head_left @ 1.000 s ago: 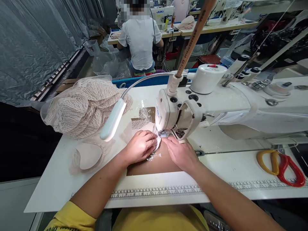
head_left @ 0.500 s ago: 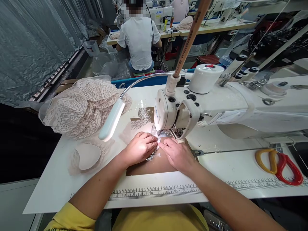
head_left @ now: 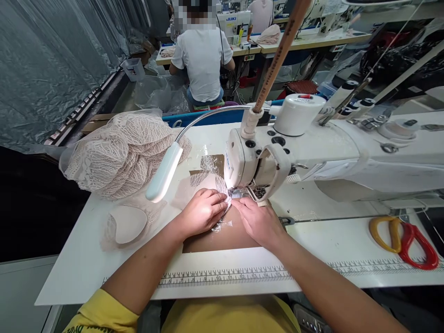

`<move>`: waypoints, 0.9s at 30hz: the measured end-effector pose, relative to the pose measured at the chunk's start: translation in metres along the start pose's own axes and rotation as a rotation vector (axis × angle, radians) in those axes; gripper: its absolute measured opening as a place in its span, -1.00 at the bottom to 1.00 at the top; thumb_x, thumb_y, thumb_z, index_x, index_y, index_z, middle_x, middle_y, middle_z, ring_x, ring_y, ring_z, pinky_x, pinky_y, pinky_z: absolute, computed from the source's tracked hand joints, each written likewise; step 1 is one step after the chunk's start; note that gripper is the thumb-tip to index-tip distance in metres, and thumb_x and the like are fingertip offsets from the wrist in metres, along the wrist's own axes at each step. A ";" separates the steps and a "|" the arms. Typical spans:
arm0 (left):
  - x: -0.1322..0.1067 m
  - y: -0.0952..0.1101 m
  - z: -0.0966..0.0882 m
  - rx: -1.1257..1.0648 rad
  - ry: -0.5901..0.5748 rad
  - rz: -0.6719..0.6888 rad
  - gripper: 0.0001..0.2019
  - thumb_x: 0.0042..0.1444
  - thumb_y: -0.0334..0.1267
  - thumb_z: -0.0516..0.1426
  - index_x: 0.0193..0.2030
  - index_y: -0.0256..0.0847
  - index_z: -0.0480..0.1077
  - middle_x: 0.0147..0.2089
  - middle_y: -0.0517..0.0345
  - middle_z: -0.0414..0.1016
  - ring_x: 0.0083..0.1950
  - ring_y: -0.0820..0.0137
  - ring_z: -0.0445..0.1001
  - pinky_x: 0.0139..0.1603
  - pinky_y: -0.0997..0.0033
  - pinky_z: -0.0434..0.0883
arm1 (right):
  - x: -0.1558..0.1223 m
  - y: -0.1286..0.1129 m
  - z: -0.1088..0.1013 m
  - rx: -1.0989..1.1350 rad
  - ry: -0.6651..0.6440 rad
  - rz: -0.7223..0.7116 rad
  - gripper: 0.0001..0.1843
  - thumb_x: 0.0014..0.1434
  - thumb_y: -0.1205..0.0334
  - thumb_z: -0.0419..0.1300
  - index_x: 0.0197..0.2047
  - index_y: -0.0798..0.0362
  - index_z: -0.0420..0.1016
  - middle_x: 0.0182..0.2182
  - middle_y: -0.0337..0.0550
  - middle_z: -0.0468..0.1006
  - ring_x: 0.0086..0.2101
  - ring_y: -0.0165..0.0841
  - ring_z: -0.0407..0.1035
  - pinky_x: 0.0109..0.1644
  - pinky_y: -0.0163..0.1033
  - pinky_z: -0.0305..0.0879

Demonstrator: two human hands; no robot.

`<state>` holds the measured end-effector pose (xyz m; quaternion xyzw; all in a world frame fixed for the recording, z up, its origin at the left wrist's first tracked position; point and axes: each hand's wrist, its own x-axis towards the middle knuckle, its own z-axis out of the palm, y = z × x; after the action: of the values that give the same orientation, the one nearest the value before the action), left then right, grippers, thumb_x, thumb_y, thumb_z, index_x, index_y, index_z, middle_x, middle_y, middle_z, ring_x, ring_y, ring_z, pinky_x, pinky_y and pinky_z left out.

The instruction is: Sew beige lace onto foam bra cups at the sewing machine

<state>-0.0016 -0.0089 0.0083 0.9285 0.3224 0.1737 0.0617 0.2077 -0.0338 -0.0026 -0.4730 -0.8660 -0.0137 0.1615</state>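
My left hand point(head_left: 203, 212) presses a pale lace fabric piece point(head_left: 187, 190) with its fingers together, just left of the needle area of the white sewing machine point(head_left: 237, 159). Close in front of the presser foot, my right hand point(head_left: 258, 221) has its fingertips closed on the edge of the same piece. Where the fabric meets the needle is partly hidden by my fingers. Beneath both hands lies a brown board point(head_left: 217, 241) with clear tape on it. A white curved cup-shaped piece point(head_left: 130, 224) lies on lace to the left.
A pile of lace pieces point(head_left: 114, 152) fills the table's back left. A lamp point(head_left: 164, 173) on a bent neck hangs over the left side. Scissors point(head_left: 418, 246) with red and yellow handles lie right. A printed ruler point(head_left: 222, 280) runs along the front. A person point(head_left: 199, 62) sits beyond.
The lace piece has shifted slightly at the needle, with more of it spread out behind my left hand. Both hands stay nearly in place; the view has moved a little.
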 end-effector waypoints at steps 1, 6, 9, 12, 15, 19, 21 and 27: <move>0.000 0.000 0.000 -0.004 0.003 0.007 -0.74 0.31 -0.24 -0.01 -0.04 -0.19 0.48 0.05 -0.02 0.48 0.05 0.24 0.37 0.04 0.15 0.34 | 0.000 0.000 0.000 0.010 0.010 -0.006 -0.56 0.19 0.48 -0.01 0.06 0.07 0.48 -0.28 -0.10 0.51 -0.38 -0.34 0.24 -0.34 -0.24 0.06; 0.000 0.001 0.001 -0.027 0.013 0.034 -0.77 0.30 -0.27 0.01 -0.05 -0.16 0.48 0.04 0.01 0.49 0.04 0.29 0.38 0.05 0.19 0.33 | 0.001 -0.002 -0.002 0.027 -0.008 -0.069 -0.61 0.19 0.47 0.00 -0.02 0.05 0.52 -0.32 -0.11 0.48 -0.40 -0.36 0.22 -0.36 -0.25 0.03; -0.001 0.002 0.001 -0.029 0.012 0.045 -0.76 0.31 -0.26 0.00 -0.04 -0.17 0.47 0.03 0.03 0.50 0.03 0.28 0.38 0.04 0.19 0.33 | 0.001 -0.003 -0.003 0.012 -0.022 -0.068 -0.62 0.16 0.50 0.00 -0.07 0.08 0.54 -0.38 -0.12 0.45 -0.43 -0.36 0.18 -0.37 -0.24 -0.01; -0.001 0.001 0.001 -0.022 0.003 0.037 -0.74 0.31 -0.26 -0.01 -0.03 -0.18 0.47 0.05 0.06 0.50 0.02 0.26 0.38 0.03 0.18 0.32 | 0.001 -0.003 -0.003 0.006 -0.025 -0.048 -0.62 0.16 0.49 -0.01 -0.07 0.08 0.54 -0.37 -0.12 0.46 -0.45 -0.37 0.15 -0.38 -0.24 -0.03; 0.000 -0.001 0.001 -0.006 -0.003 0.018 -0.73 0.31 -0.26 -0.02 -0.01 -0.19 0.46 0.07 0.05 0.48 0.02 0.25 0.38 0.02 0.18 0.32 | 0.002 -0.004 -0.002 -0.014 -0.026 -0.020 -0.60 0.16 0.48 -0.01 -0.04 0.06 0.54 -0.32 -0.10 0.47 -0.45 -0.37 0.16 -0.37 -0.23 -0.03; 0.001 -0.005 0.004 0.023 0.012 -0.012 -0.73 0.30 -0.26 -0.01 0.02 -0.20 0.45 0.11 0.01 0.46 0.04 0.24 0.37 0.03 0.16 0.32 | 0.002 -0.003 0.001 -0.033 -0.031 0.008 -0.57 0.16 0.46 0.01 0.02 0.03 0.51 -0.32 -0.11 0.47 -0.44 -0.36 0.18 -0.37 -0.23 -0.03; 0.001 -0.008 0.006 0.036 0.022 -0.031 -0.72 0.29 -0.25 0.00 0.04 -0.21 0.44 0.12 0.00 0.45 0.04 0.22 0.36 0.05 0.14 0.32 | 0.003 -0.002 0.002 -0.030 -0.019 0.005 -0.57 0.15 0.47 0.02 0.02 0.02 0.51 -0.34 -0.13 0.47 -0.44 -0.37 0.18 -0.36 -0.23 -0.02; 0.001 -0.018 0.009 0.069 0.046 -0.108 -0.68 0.27 -0.25 0.00 0.08 -0.22 0.42 0.10 -0.04 0.43 0.10 0.15 0.31 0.09 0.08 0.30 | 0.001 0.000 0.003 -0.010 0.024 -0.012 -0.59 0.16 0.49 0.01 -0.03 0.02 0.55 -0.39 -0.16 0.48 -0.46 -0.38 0.18 -0.37 -0.24 0.00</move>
<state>-0.0079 0.0060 -0.0042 0.9072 0.3790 0.1800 0.0315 0.2064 -0.0329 -0.0048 -0.4686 -0.8667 -0.0247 0.1691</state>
